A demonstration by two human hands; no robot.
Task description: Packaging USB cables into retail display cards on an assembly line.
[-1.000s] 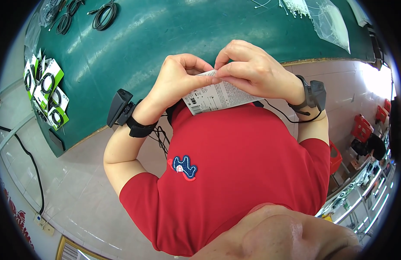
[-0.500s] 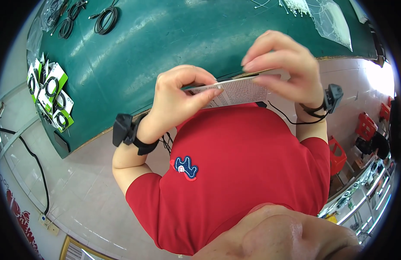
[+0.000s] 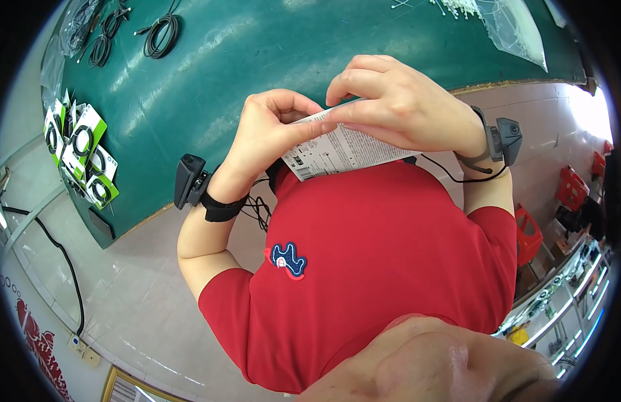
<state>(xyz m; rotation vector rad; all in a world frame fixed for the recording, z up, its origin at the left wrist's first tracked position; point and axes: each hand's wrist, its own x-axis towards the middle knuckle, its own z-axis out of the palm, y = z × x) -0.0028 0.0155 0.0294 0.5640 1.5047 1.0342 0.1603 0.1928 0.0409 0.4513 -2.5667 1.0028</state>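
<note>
A white printed packaging card point(image 3: 347, 149) stands tilted in front of my chest, just off the near edge of the green table. My left hand point(image 3: 267, 134) pinches its upper left edge, thumb on the printed face and fingers behind. From the right, my right hand point(image 3: 407, 107) closes on the card's upper edge, its thumb and forefinger tips meeting close to the left thumb. The far face of the card is hidden, and so is anything small between the fingertips.
Several carded black cables in green-and-white packs point(image 3: 86, 144) lie at the table's left end. Coiled black cables point(image 3: 161, 37) rest at the far left. White cable ties point(image 3: 461, 8) and a clear plastic bag point(image 3: 515, 33) are at the far right. A red chair point(image 3: 527, 234) stands at right.
My right hand has moved left and closed at the card's top edge beside the left thumb. The card has tilted, showing more of its printed face.
</note>
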